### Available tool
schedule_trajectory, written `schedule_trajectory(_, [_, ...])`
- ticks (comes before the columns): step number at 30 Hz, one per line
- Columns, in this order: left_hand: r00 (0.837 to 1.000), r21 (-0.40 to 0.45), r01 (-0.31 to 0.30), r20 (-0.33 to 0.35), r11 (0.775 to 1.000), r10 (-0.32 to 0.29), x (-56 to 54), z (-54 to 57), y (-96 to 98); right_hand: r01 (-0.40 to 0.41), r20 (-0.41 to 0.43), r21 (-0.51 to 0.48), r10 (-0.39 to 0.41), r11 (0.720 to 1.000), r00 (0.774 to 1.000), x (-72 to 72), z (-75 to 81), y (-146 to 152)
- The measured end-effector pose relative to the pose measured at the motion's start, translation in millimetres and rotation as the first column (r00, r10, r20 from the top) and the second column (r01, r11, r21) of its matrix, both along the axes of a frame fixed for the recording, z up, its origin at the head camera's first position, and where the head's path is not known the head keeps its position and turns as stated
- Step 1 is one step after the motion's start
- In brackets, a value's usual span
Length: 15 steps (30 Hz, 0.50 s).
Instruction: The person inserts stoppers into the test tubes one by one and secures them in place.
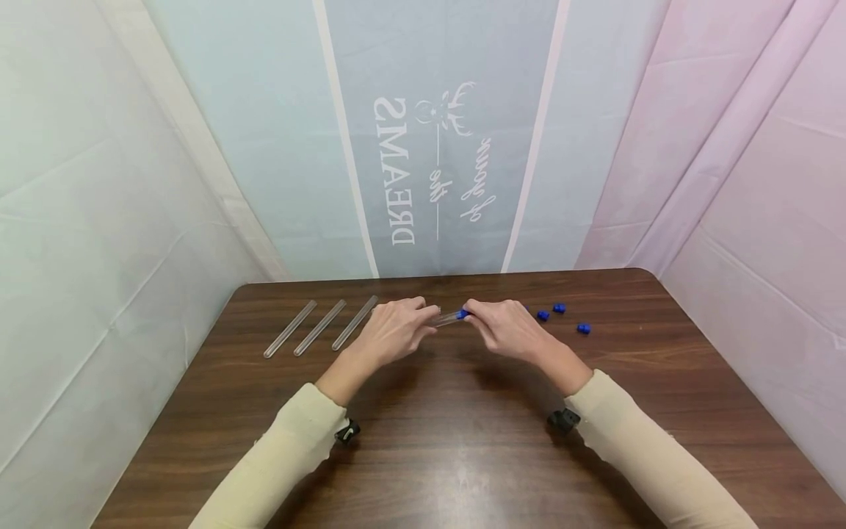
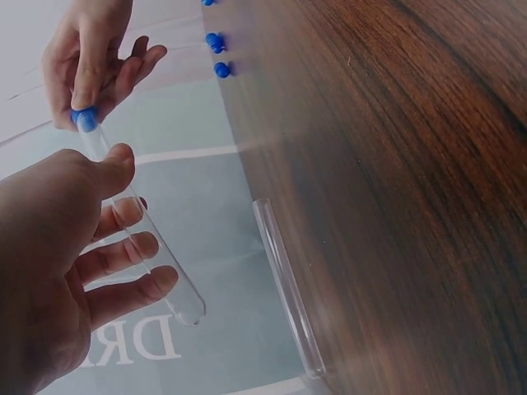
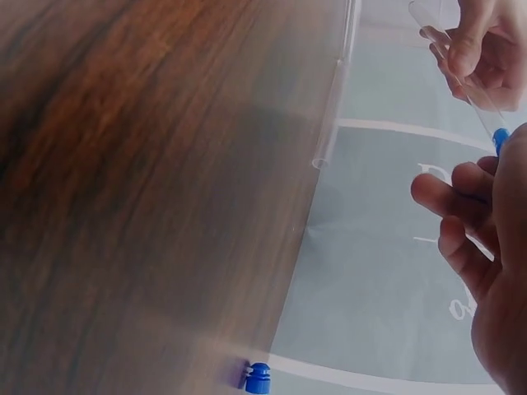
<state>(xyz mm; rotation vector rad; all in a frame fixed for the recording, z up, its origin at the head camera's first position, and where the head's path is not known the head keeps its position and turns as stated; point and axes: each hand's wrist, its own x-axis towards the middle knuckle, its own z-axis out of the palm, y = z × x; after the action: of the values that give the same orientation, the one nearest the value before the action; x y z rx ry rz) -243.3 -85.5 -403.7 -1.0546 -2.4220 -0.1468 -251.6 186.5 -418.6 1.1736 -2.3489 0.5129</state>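
Note:
A clear test tube point(image 2: 169, 262) is held between both hands over the far middle of the table. My left hand point(image 1: 398, 328) grips it around its middle, thumb on one side and fingers on the other, with the rounded end sticking out past the fingers in the left wrist view. At its mouth sits a blue stopper point(image 2: 86, 119). My right hand point(image 1: 507, 329) pinches this stopper between thumb and fingertips, and the stopper's lower part shows inside the glass.
Several more test tubes point(image 1: 291, 328) lie side by side at an angle on the table's left. To the right lie several loose blue stoppers point(image 1: 584, 328). A printed cloth point(image 1: 436, 44) hangs behind the brown wooden table point(image 1: 449, 441).

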Motion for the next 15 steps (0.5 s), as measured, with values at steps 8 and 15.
schedule_trajectory(8, [1.000,-0.012,0.004,-0.017,1.000,-0.004,2.6,-1.7,0.6,0.000,0.117,0.030,-0.003,1.000,0.993,2.2,2.3,4.3])
schedule_trajectory(15, [1.000,-0.063,-0.013,-0.001,0.998,0.013,4.4,-0.2,0.2,0.023,0.118,0.055,-0.029,0.998,0.993,2.5,3.4,11.2])
